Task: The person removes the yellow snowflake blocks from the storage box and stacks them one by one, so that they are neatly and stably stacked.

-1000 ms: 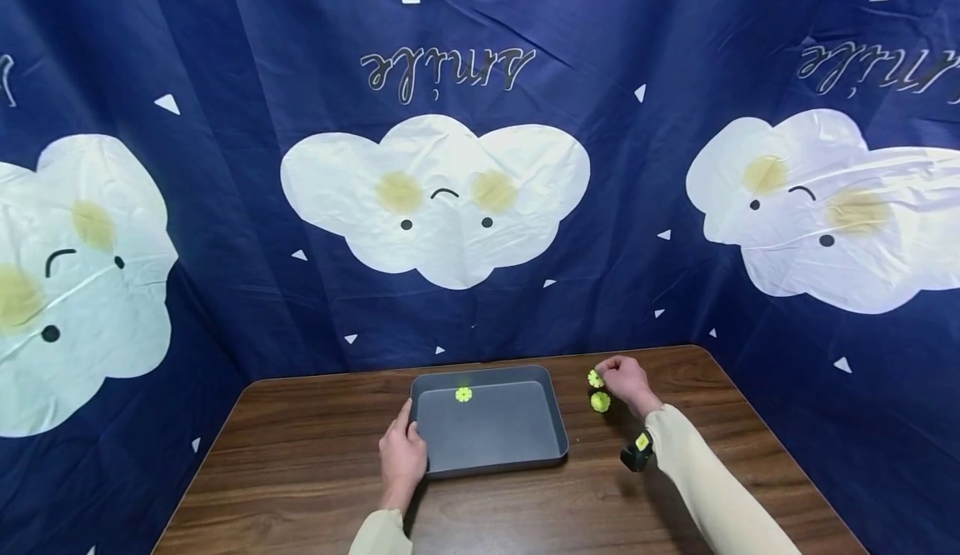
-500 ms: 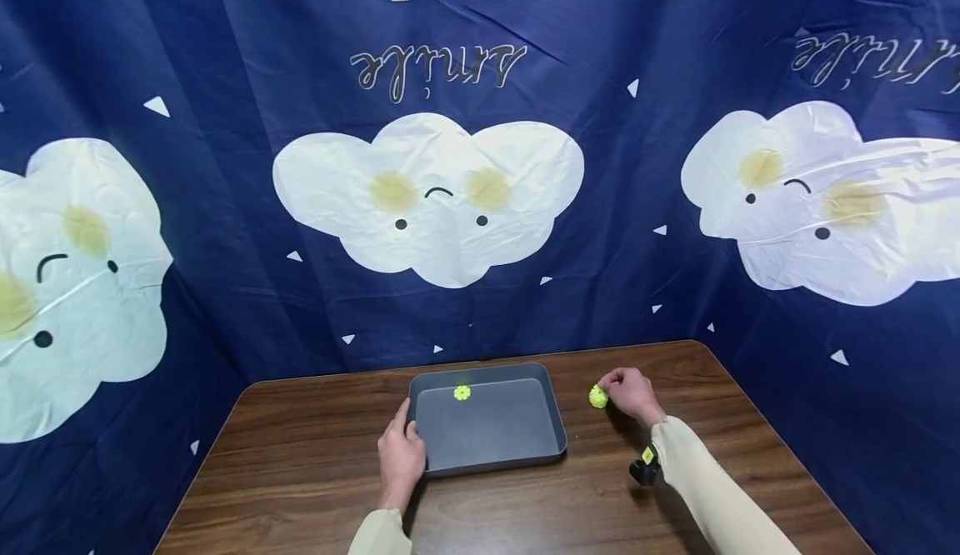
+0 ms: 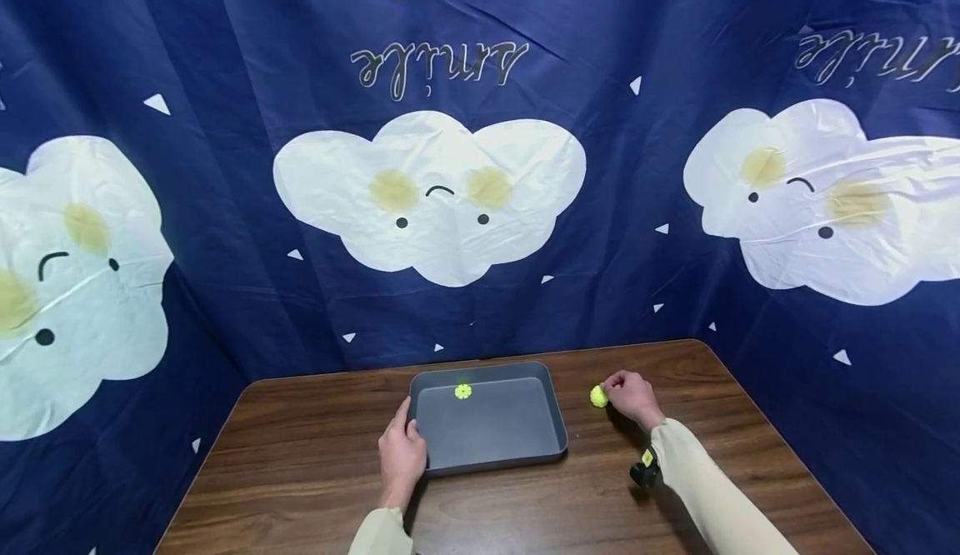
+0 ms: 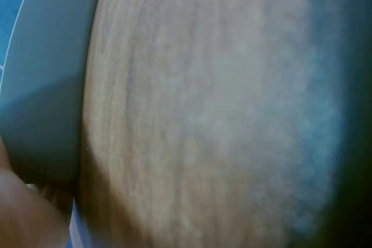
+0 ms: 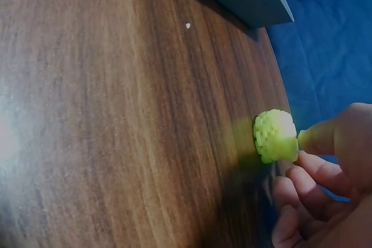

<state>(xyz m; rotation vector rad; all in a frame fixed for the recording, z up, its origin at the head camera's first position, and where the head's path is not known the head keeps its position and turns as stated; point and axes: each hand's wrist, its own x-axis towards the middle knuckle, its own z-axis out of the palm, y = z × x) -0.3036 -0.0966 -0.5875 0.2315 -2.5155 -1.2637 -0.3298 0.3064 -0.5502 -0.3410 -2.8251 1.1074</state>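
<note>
In the head view my left hand (image 3: 402,459) holds the left side of a dark grey baking tray (image 3: 491,462) at its rim. The tray's outer wall (image 4: 43,79) and part of that hand show in the left wrist view. A lime-yellow flower-shaped piece (image 3: 462,391) lies in the tray towards the back left. To the right of the tray, my right hand (image 3: 632,395) pinches at a small lime-yellow bumpy stack (image 3: 598,397) with scalloped edges. In the right wrist view the stack (image 5: 275,136) sits over the wood, thumb and fingertips at its side.
The wooden table (image 3: 300,455) meets blue curtains (image 3: 225,305) with white clouds behind and at both sides. A tiny pale crumb (image 5: 188,25) lies on the wood near the tray. A black wrist camera (image 3: 643,470) hangs under my right sleeve.
My right hand has brought its lime-yellow flower-shaped piece down and forward towards me onto the other one, so two separate pieces now look like one stack. My left hand stays at the tray.
</note>
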